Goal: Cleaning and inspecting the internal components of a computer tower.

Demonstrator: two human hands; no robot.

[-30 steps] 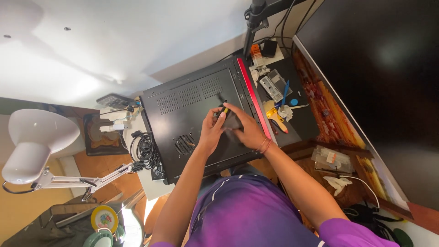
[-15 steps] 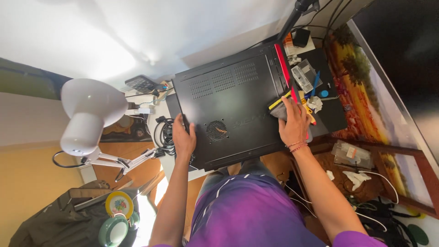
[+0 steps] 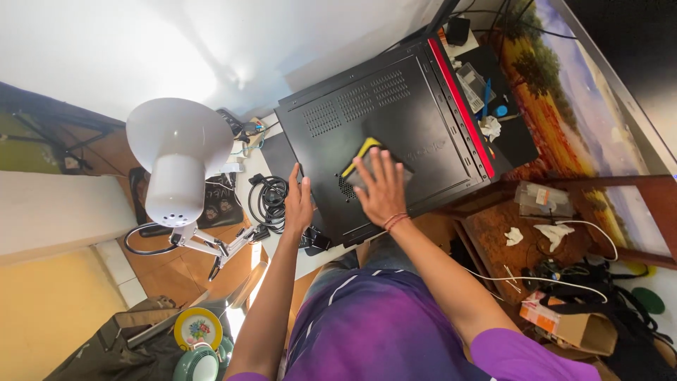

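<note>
I am looking down on a black computer case (image 3: 395, 134) lying flat on a desk, its vented side panel facing up and a red strip running along its right edge. A white desk lamp (image 3: 176, 159) is standing to its left, with coiled black cables (image 3: 266, 201) between lamp and case.

My right hand (image 3: 381, 187) is now lying flat, fingers spread, in the middle of the panel, pressing down on a yellow and grey cloth (image 3: 361, 156); half a second ago it was up at the red edge, so I judge the wiping is moving inward across the panel. My left hand (image 3: 299, 204) is bracing open-palmed on the case's near left edge, as before, holding nothing. The two hands are apart. Small tools are lying beyond the red strip.
</note>
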